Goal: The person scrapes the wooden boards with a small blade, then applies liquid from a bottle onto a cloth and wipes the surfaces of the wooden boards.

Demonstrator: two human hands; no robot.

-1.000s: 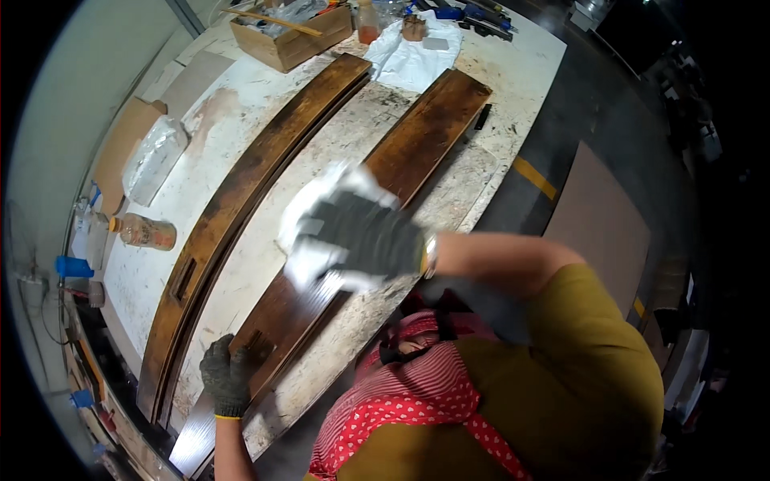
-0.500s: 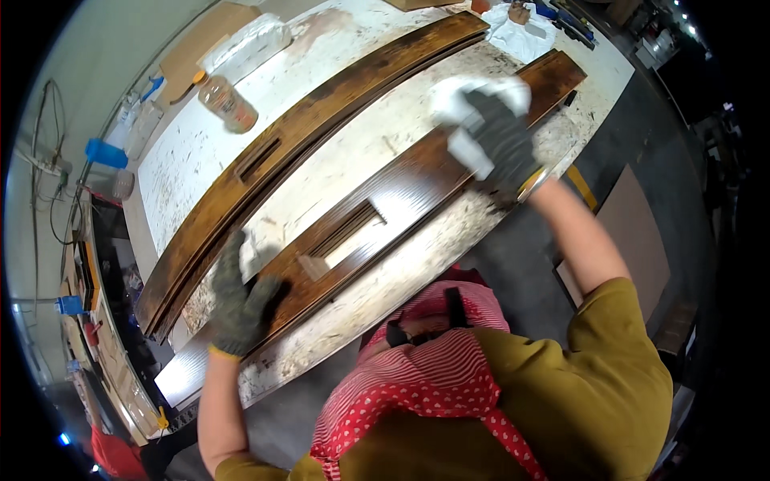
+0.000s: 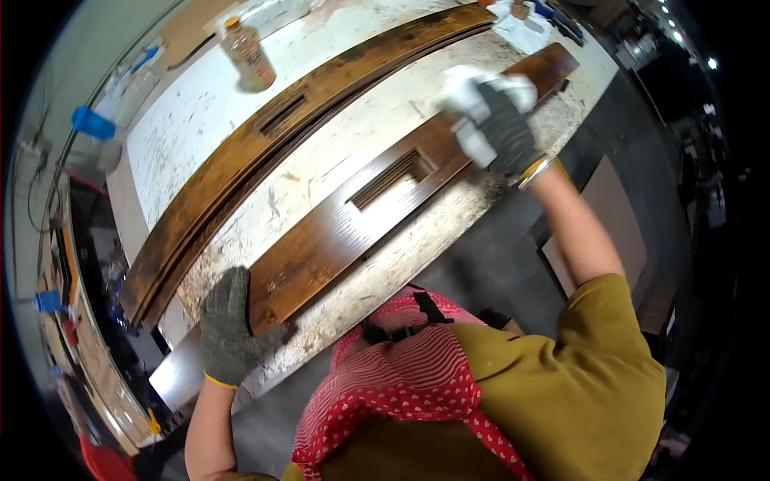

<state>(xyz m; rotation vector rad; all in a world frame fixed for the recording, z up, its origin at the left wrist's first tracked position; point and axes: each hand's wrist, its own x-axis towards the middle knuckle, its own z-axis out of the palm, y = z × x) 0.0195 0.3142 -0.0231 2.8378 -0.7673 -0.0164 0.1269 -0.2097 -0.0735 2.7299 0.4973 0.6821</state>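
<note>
I see slotted brown board (image 3: 313,256) running diagonally across middle of frame. Left gloved hand (image 3: 228,330) straddles it at lower left, thumb and fingers spread; can't tell if gripping. Right gloved hand (image 3: 507,128), upper right, grasps white cloth (image 3: 459,86) over board. Second board (image 3: 220,180), orange-capped bottle (image 3: 253,62) upper left.

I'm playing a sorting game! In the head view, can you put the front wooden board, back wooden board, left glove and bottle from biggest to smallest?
1. Front wooden board and back wooden board: unsure, they look alike and hands cover some of the front one.
2. Left glove
3. Bottle
</note>
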